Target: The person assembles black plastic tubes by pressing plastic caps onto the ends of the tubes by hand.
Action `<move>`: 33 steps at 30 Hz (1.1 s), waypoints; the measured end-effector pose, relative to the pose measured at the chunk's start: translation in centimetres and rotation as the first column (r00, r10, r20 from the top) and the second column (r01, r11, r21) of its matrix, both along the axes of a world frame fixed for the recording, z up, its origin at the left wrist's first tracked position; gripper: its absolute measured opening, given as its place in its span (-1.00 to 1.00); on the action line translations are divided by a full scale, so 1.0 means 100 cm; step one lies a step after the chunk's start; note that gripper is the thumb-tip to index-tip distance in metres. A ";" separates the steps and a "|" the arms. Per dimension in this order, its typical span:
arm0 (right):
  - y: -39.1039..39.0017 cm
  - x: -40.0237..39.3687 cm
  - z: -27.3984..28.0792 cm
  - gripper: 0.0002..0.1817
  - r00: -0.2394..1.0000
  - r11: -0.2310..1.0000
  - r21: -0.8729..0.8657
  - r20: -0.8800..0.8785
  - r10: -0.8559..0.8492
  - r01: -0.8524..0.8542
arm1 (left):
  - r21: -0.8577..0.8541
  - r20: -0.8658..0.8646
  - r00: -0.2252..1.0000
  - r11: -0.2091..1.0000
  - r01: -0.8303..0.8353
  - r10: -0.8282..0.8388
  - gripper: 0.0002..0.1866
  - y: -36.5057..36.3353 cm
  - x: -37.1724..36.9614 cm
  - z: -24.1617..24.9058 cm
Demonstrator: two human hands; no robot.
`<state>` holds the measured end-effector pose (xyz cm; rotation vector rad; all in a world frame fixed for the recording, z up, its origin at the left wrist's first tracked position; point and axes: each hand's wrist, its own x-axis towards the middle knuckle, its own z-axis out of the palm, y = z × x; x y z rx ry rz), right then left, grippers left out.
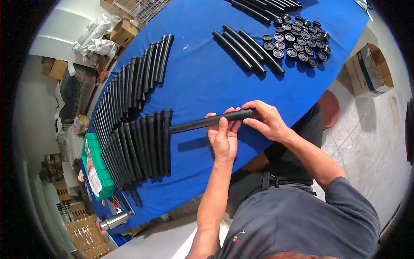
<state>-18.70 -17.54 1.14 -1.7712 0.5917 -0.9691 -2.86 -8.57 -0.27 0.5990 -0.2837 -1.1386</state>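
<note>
A black plastic tube with a wider capped end lies across my two hands, over the blue-covered table. My left hand, palm up, supports it from below, thumb on the near side and fingers on the far side. At the wider end, my right hand grips the cap between thumb and fingers. The tube's thin end overlaps the edge of a row of similar capped tubes. Beyond my hands lie several plain tubes beside a cluster of round black caps.
Another row of capped tubes lies farther back on the blue table. At the left edge stand a green crate with papers and a silver cylinder. A cardboard box and a reddish stool are on the floor at right.
</note>
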 end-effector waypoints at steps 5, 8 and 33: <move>0.000 -0.003 0.006 -0.59 0.999 0.994 0.098 -0.003 0.041 -0.041 | 0.008 0.036 0.999 1.000 0.001 -0.001 -0.67 -0.002 -0.003 0.002; 0.001 -0.003 0.005 -0.59 0.999 0.998 0.058 -0.032 0.021 -0.019 | 0.009 0.025 1.000 1.000 -0.016 0.016 -0.64 -0.003 -0.006 0.003; 0.010 -0.017 0.040 -0.62 0.981 0.981 -0.192 -0.196 -0.008 -0.030 | -0.095 -0.129 0.982 0.988 0.125 -0.137 -0.70 0.004 0.014 -0.013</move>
